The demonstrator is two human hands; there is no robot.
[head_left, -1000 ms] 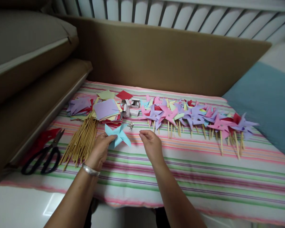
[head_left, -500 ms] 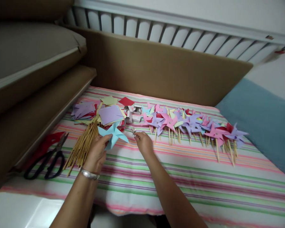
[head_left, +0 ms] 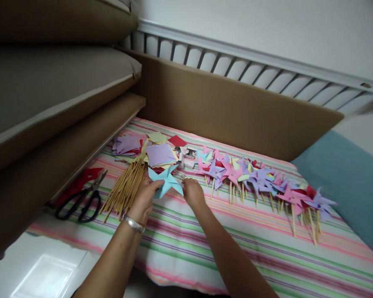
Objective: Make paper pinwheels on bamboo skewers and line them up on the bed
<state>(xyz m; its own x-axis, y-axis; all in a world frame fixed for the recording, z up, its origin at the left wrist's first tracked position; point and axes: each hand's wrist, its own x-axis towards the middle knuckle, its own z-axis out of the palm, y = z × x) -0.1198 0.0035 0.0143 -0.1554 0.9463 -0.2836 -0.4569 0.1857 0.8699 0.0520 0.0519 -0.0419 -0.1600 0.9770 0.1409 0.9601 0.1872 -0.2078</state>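
My left hand (head_left: 144, 198), with a silver bangle at the wrist, pinches a light blue paper pinwheel (head_left: 167, 182) at its folded middle. The pinwheel's four points spread out, and no stick shows on it. My right hand (head_left: 194, 194) is closed at the fingertips beside a small heap of shiny pins (head_left: 183, 177). What its fingers hold, if anything, is too small to make out. Bamboo sticks (head_left: 126, 186) lie in a bunch left of the pinwheel. Behind it rests a stack of square paper sheets (head_left: 161, 155), purple on top.
Finished pinwheels on sticks (head_left: 261, 180) lie in a row to the right. Black-handled scissors (head_left: 81, 203) rest at the left by red material (head_left: 68, 186). Small open boxes (head_left: 189, 153) stand behind the pins. Padded cushions (head_left: 65, 91) rise at the left, a brown board (head_left: 230, 103) behind.
The view has swung left, so everything sits further right and lower. The blue pinwheel has come a little closer to my right hand, which stays by the pins.
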